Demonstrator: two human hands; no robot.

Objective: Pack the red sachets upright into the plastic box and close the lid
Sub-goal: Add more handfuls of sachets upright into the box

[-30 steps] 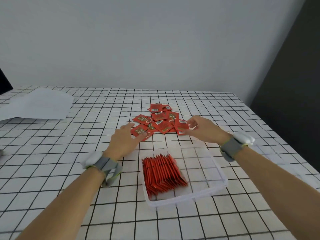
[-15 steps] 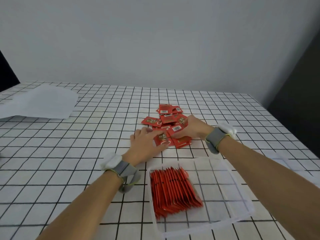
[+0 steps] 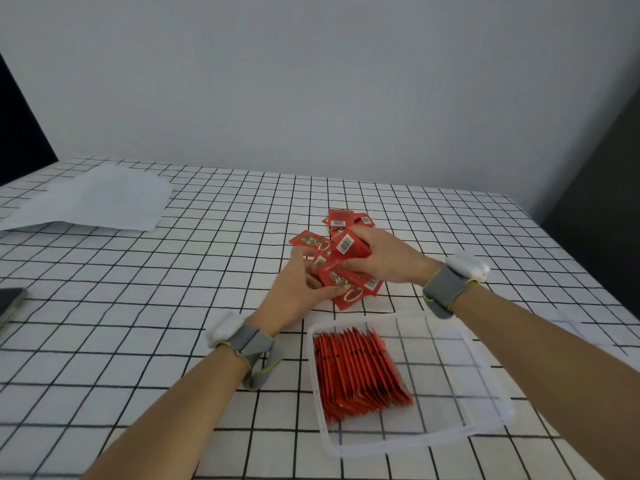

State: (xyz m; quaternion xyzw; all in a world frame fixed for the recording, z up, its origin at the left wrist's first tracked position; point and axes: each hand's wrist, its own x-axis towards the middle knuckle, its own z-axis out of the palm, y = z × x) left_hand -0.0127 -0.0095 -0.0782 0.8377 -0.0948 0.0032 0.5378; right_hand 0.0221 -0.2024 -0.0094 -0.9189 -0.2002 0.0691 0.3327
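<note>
A clear plastic box (image 3: 485,407) sits near me on the checked table, with a row of red sachets (image 3: 356,368) standing on edge in its left half. Beyond it lies a loose pile of red sachets (image 3: 341,220). My left hand (image 3: 298,289) and my right hand (image 3: 384,258) meet over that pile. Together they grip a bunch of sachets (image 3: 346,271) lifted off the table, the right hand's fingers curled over the top one with a barcode. No lid is clearly visible.
A white sheet of paper (image 3: 93,199) lies at the far left of the table. A dark object (image 3: 10,303) pokes in at the left edge. The table's right edge (image 3: 568,268) runs along a dark floor.
Both hands have closed in on the pile and gathered a bunch of sachets between them. The camera has dropped closer, so the box sits lower in view.
</note>
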